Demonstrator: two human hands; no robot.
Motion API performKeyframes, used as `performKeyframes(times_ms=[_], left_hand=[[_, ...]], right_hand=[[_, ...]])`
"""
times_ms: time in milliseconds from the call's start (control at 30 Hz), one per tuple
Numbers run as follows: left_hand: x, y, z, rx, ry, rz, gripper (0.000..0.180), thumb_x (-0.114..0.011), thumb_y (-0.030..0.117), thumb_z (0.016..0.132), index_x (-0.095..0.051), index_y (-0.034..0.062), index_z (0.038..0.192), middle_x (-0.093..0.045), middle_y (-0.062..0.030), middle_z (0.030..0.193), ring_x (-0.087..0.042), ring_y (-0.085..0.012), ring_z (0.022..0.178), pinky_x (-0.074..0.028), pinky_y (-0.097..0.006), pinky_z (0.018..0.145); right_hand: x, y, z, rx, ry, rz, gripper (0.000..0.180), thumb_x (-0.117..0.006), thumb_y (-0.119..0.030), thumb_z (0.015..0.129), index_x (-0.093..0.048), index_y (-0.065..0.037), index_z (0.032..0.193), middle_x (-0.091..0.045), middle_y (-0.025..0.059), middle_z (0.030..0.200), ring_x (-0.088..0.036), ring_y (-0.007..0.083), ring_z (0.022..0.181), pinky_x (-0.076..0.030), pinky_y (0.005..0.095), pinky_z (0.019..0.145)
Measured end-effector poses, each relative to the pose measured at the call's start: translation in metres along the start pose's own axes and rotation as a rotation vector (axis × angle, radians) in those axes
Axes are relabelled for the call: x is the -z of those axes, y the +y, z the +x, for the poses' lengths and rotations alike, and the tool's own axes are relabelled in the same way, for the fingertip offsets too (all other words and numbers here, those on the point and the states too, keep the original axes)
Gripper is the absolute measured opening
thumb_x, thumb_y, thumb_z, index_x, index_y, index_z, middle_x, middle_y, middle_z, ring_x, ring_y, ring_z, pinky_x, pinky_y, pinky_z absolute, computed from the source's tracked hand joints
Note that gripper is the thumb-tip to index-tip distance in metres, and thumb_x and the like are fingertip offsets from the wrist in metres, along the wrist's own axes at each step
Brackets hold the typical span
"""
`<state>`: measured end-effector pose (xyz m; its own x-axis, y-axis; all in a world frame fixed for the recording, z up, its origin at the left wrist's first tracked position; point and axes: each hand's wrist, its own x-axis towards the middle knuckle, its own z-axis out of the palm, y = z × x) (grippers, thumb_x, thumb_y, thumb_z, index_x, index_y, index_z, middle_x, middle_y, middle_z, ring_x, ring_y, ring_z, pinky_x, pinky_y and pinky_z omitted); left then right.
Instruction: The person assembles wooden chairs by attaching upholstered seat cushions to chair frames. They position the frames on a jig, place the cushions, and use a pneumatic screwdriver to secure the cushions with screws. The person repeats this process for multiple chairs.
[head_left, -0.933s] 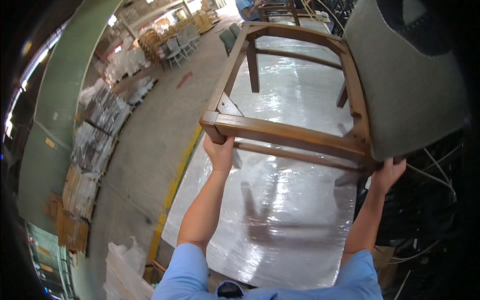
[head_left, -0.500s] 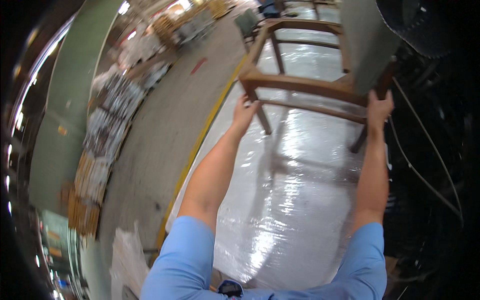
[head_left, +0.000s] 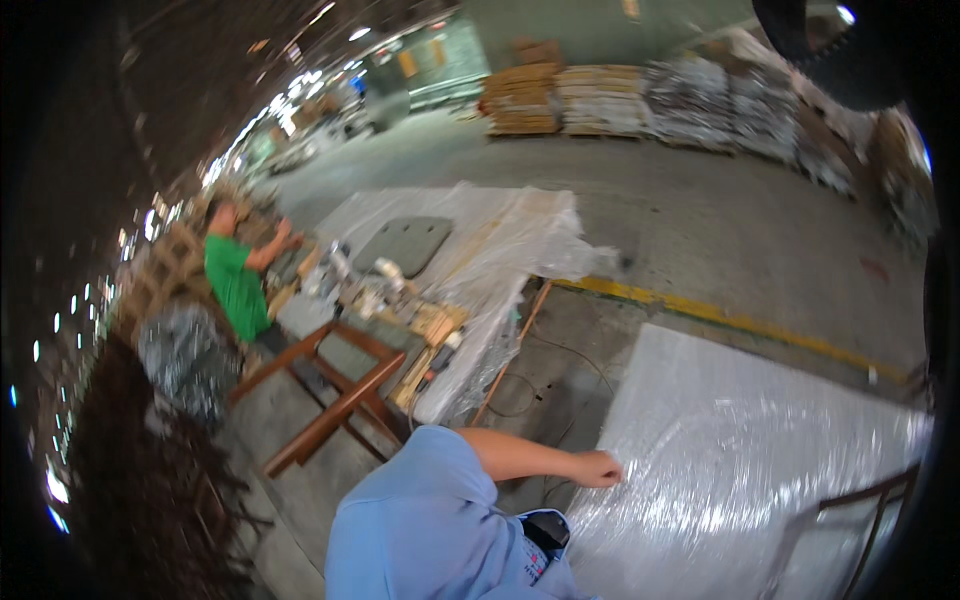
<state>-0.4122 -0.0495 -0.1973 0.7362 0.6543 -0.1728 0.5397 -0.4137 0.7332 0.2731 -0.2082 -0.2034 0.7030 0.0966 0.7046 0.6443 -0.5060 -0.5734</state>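
Observation:
My left hand [head_left: 597, 470] hangs by the near left corner of the plastic-wrapped tabletop [head_left: 700, 430], its fingers curled in a loose fist with nothing visible in them. Whether it touches the wrap I cannot tell. At the right rim, part of a brown wooden chair frame [head_left: 868, 495] shows over the shiny wrap, away from this hand. My right hand is outside the picture.
A second brown wooden frame [head_left: 345, 405] stands left, beside a plastic-covered bench [head_left: 470, 240] with a grey-green pad [head_left: 405, 245] and tools. A person in green [head_left: 237, 275] stands behind. Hoses [head_left: 570, 350] lie on the floor; wrapped stacks [head_left: 690, 100] line the far side.
The view has swung left, toward the bench and the person in green. My left hand has let go of the chair leg. My right hand and most of the chair have left the picture.

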Motion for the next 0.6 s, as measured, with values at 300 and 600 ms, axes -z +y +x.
performKeyframes(times_ms=[300,600], left_hand=[[-0.137,-0.108,-0.323,0.461,0.394,-0.213,0.021,-0.066,0.023,0.084,-0.074,0.0098,0.098,-0.074,-0.0147,0.095,-0.071,-0.0343,0.090,-0.055,-0.045,0.079],[-0.308,-0.152,-0.664,0.710,0.731,-0.445,0.037,-0.065,0.039,0.091,-0.070,0.0074,0.110,-0.073,-0.0145,0.098,-0.068,-0.0311,0.093,-0.053,-0.044,0.084]], right_hand=[[0.032,-0.326,-0.478,-0.652,-1.585,1.052,0.043,-0.042,-0.008,0.099,-0.044,-0.003,0.141,-0.060,0.0198,0.127,-0.065,0.0279,0.112,-0.058,0.0419,0.086],[0.398,-0.692,-0.769,-0.305,-2.816,0.497,0.068,-0.057,-0.054,0.098,-0.043,-0.006,0.144,-0.061,0.0191,0.123,-0.062,0.0353,0.112,-0.060,0.0518,0.081]])
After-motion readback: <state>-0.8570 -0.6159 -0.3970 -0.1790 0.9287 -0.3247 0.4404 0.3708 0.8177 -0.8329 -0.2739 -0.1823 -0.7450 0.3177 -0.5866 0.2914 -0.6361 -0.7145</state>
